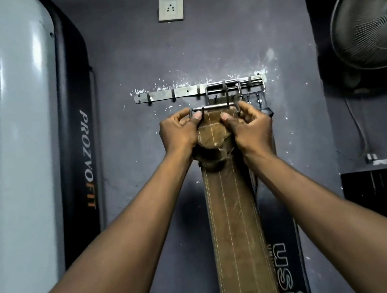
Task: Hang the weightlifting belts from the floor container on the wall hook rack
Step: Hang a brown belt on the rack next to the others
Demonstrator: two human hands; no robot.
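A brown leather weightlifting belt (235,220) with pale stitching hangs down in front of me. My left hand (178,131) and my right hand (249,125) both grip its top end, on either side of its metal buckle (214,107). The buckle is held just below the steel hook rack (179,92) screwed to the dark wall. On the rack's right hooks another metal buckle (223,89) hangs, and a black belt marked USI (287,267) hangs behind the brown one. The rack's left hooks are bare. The floor container is out of view.
A large grey and black panel marked PROZVOFIT (22,136) stands against the wall on the left. A wall socket (170,8) sits above the rack. A round fan (370,12) is mounted at the upper right, with a cable hanging under it.
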